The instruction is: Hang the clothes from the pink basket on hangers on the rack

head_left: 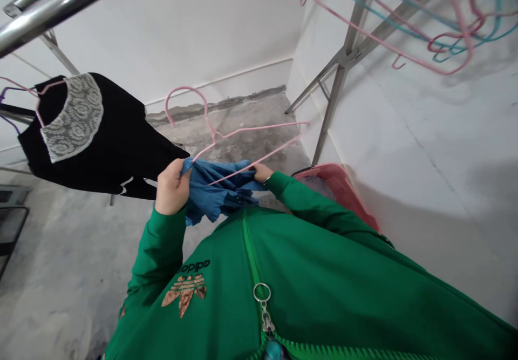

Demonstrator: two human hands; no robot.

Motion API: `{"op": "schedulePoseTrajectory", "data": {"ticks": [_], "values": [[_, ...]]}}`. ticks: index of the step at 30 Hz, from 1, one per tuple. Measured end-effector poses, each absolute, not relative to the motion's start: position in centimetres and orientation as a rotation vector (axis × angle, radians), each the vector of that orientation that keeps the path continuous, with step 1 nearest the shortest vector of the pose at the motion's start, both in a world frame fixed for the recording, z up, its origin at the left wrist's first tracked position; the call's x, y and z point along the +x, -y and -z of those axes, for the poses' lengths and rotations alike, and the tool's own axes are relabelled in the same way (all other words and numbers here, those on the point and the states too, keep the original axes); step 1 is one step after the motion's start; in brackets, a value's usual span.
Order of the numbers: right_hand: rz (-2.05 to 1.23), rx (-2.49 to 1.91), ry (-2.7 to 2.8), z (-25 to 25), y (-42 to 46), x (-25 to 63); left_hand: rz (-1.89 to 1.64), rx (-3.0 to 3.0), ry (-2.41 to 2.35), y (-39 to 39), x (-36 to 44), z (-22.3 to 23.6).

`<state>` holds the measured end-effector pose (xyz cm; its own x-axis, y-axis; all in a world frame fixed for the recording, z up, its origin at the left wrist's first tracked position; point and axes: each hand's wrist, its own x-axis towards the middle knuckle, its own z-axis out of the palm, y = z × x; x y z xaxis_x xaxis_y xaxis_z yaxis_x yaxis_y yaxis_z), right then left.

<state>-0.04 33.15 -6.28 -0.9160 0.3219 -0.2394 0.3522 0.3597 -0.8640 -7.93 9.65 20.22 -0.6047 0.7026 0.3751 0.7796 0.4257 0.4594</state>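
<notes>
A blue garment (pixel 220 184) is stretched between my two hands in front of my body. My left hand (pixel 173 187) is closed on its left edge, thumb on top. At the other side, my right hand (pixel 263 172) grips the cloth, its fingers partly hidden. A pink clothes hanger (pixel 259 128) has its left shoulder end tucked into the garment beside my left hand. Its hook points up and away from me, and its right end sticks out free past my right hand. Which garment type this is, I cannot tell.
A black top with a lace collar (pixel 121 133) hangs at left, close to my left hand. A metal rail (pixel 68 9) crosses the upper left. Pink and blue hangers (pixel 376 36) hang upper right by a metal stand (pixel 342 60). A pink basket (pixel 343 187) stands at right.
</notes>
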Motion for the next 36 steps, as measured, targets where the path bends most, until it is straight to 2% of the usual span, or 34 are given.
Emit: {"op": "schedulePoseTrajectory", "data": {"ticks": [8,20,26,31,33,36], "values": [[1.528,1.145,-2.612,1.1,-41.0,1.6,0.722,-1.436,2.599,-5.3,-11.1,-18.5],[1.481,1.214,-2.645,-1.6,-41.4,1.1,0.832,-1.470,2.453,-6.9,-10.6,-18.1],[1.474,1.281,-2.690,-2.1,-42.3,1.7,0.569,-1.355,2.427,-7.5,-11.4,-16.9],[1.488,1.280,-2.728,-3.2,-42.5,2.7,0.169,-1.303,2.435,-7.8,-11.8,-15.6],[1.510,1.056,-2.795,-4.1,-42.2,4.0,0.050,-1.237,2.413,-8.0,-11.8,-15.3],[1.597,0.168,-2.715,-5.6,-41.6,6.7,0.118,-1.096,2.346,-8.2,-12.0,-15.0]]}}
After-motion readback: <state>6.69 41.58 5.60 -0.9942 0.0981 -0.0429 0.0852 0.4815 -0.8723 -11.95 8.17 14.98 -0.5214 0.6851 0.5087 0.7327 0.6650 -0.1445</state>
